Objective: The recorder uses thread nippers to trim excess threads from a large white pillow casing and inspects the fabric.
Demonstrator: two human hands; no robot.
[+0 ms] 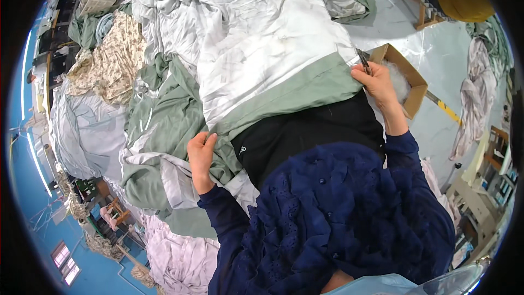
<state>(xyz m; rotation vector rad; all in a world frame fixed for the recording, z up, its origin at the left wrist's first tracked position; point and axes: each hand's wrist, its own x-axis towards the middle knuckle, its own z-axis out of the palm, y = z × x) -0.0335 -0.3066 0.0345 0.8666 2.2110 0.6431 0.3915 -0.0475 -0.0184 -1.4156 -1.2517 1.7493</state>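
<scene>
A large white cloth [267, 33] with a sage-green border [295, 88] lies spread in front of me, its green edge across my lap. My left hand [201, 155] is closed at the border's left corner, pinching the edge between thumb and fingers. At the right corner my right hand [380, 86] grips the cloth's edge. Dark thread snips [364, 62] stick up from that same hand, pointing away from me; their handle is hidden in the fingers.
Heaped green and white fabric [164, 125] lies to my left, beside a floral cloth [117, 57]. An open cardboard box [417, 84] with white fluff stands on the floor at right. A wooden stool [426, 15] is at far right, and pink cloth [177, 254] lies at lower left.
</scene>
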